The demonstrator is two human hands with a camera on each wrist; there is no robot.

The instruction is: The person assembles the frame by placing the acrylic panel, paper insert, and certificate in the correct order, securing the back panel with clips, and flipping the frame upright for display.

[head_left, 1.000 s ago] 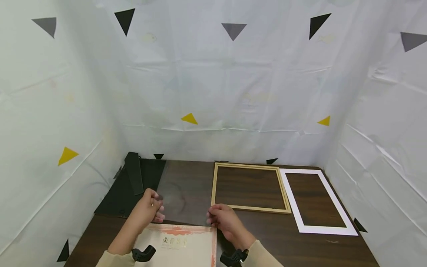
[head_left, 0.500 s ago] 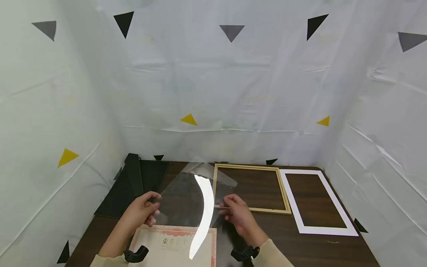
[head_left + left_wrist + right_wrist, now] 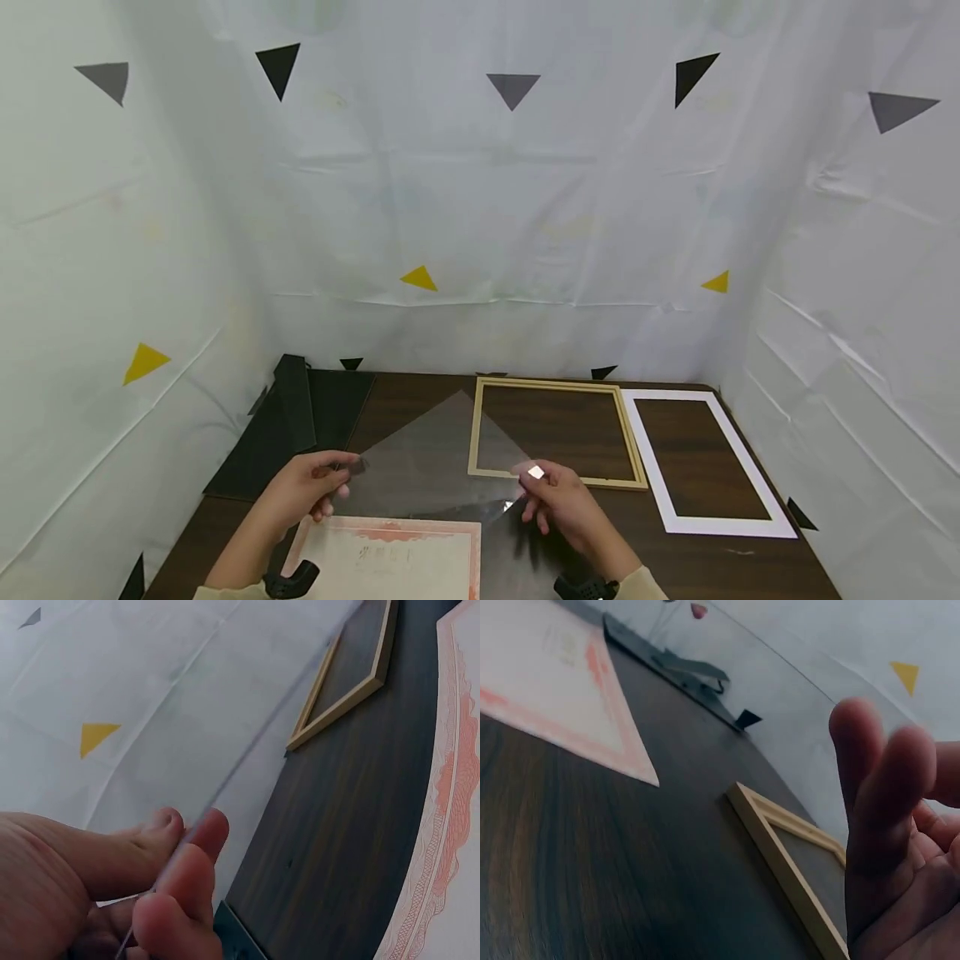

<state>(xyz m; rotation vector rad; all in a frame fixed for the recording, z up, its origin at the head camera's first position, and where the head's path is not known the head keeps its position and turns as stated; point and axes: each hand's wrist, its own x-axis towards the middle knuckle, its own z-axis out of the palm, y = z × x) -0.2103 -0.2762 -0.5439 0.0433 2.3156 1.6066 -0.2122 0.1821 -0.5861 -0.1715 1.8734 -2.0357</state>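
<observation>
A clear, thin sheet (image 3: 431,462) is held up over the table, tilted, with one corner pointing away from me. My left hand (image 3: 303,490) pinches its left edge between thumb and fingers. In the left wrist view the sheet (image 3: 251,750) appears edge-on as a thin line through the grip. My right hand (image 3: 562,504) pinches the sheet's right side, where light glints off it. Below the sheet lies a cream certificate (image 3: 405,562) with a red patterned border and faint characters near its top. The sheet itself is barely visible in the right wrist view.
A gold-coloured picture frame (image 3: 551,383) lies at the back right, beside a white mat (image 3: 720,527). At the back left is a black backing board (image 3: 341,408) with its stand strip (image 3: 296,400). White patterned cloth (image 3: 480,208) walls in the dark wooden table (image 3: 675,575).
Both hands have lifted the clear sheet off the table beside the backing board and turned it cornerwise. They have moved apart, and the bright curved reflection on the sheet has gone.
</observation>
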